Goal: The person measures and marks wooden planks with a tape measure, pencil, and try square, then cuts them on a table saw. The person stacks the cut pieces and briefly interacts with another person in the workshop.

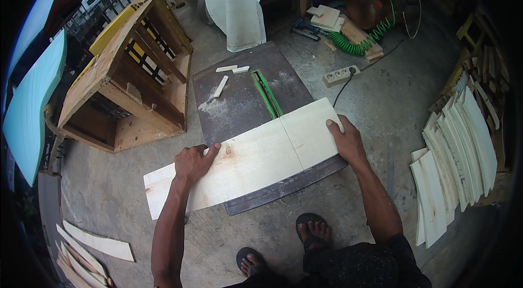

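Observation:
A long pale wooden board (256,157) lies flat across the near part of a dark table saw (218,103). A thin line crosses the board toward its right end, roughly level with the green-edged slot (266,95) in the saw top. My left hand (194,163) grips the board's far edge left of the middle, thumb on top. My right hand (346,138) holds its right end, thumb on the upper face and fingers behind the edge. The blade is not discernible in the slot. Small wood offcuts (220,86) and sawdust lie on the saw top.
An upturned wooden frame (136,92) stands at the left. Stacked boards (457,163) lean at the right, with curved wood pieces (98,241) at lower left. A power strip (340,75), a green coiled hose (354,46) and a nail gun (306,30) lie beyond the saw.

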### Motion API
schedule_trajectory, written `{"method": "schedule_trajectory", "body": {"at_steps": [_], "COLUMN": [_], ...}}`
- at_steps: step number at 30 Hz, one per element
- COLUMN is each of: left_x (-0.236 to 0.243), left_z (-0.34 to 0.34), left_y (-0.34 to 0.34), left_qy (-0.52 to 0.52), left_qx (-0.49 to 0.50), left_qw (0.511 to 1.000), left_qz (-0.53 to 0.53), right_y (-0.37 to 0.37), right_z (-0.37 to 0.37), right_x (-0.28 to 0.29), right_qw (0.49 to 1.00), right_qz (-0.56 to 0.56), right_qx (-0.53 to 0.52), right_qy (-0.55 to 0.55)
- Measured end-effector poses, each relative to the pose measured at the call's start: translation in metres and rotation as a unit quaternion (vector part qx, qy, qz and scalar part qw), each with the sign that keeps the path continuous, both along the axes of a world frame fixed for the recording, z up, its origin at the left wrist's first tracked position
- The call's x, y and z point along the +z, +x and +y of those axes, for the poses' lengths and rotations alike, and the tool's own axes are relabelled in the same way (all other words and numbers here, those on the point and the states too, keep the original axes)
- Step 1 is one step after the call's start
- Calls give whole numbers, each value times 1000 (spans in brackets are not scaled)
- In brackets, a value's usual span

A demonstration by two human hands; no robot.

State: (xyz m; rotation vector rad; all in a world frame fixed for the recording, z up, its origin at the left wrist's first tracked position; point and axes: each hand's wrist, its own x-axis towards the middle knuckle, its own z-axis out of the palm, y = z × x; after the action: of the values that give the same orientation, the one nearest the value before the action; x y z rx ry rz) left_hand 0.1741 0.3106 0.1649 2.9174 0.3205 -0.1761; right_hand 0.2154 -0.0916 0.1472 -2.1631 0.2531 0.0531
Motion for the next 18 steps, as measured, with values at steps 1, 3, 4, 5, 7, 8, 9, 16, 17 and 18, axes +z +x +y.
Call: {"method": "schedule_trajectory", "body": {"at_steps": [1,3,4,5,7,8,9,16,17,18], "left_x": [2,3,3,2,0,-1,-1,1,1,1], "left_z": [-1,-2,-1,-1,1,3,3,3,3,4], "left_y": [1,1,2,3,4,4,5,9,10,11], "left_qy": [0,0,-1,-2,4,7,3,2,2,0], "left_qx": [2,2,1,0,-1,-2,0,1,1,3], "left_qw": [1000,1000,1000,1000,1000,1000,1000,1000,1000,1000], "left_qz": [2,2,2,1,-2,-3,-1,1,0,0], "right_y": [0,2,2,3,3,4,7,12,12,14], "right_z": [0,-2,-2,-2,1,0,-1,-2,-2,-1], "right_x": [0,-2,-3,-3,-3,-5,-6,-8,-10,-11], "right_qw": [1000,1000,1000,1000,999,999,999,999,999,999], "right_qz": [2,-5,-8,-11,-17,-9,-2,16,15,14], "right_qx": [-1,4,6,1,-9,-5,1,7,6,6], "right_qy": [-1,-5,-7,-19,-44,-38,-33,-33,-36,-39]}}
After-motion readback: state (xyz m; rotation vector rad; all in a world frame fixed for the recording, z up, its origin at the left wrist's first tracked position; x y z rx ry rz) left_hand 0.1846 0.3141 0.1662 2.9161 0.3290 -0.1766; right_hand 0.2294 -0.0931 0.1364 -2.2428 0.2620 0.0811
